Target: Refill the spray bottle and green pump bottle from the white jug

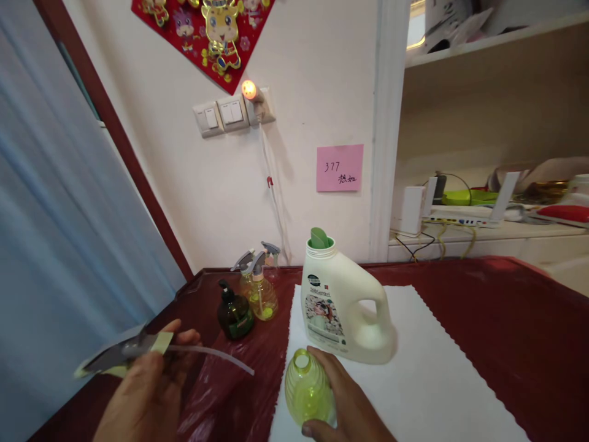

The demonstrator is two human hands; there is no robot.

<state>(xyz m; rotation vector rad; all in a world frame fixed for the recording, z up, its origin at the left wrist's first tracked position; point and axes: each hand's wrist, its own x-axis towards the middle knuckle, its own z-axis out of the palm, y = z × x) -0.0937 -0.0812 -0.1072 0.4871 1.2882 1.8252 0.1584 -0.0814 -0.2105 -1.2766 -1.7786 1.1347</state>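
My left hand (147, 387) is closed round a grey and yellow spray trigger head (124, 353), held off the table's left edge; its clear dip tube (216, 357) points right. My right hand (347, 402) grips a small open-necked yellow-green bottle (306, 387) standing on the white mat (437, 374). Just behind that bottle stands a white detergent jug (343, 307) with its green pour spout open.
Two yellow spray bottles (260, 288) and a dark pump bottle (234, 313) stand on the red table (506, 313) at the back left. A wall with switches and a pink note (339, 167) rises behind; a cluttered shelf (483, 215) is at the right.
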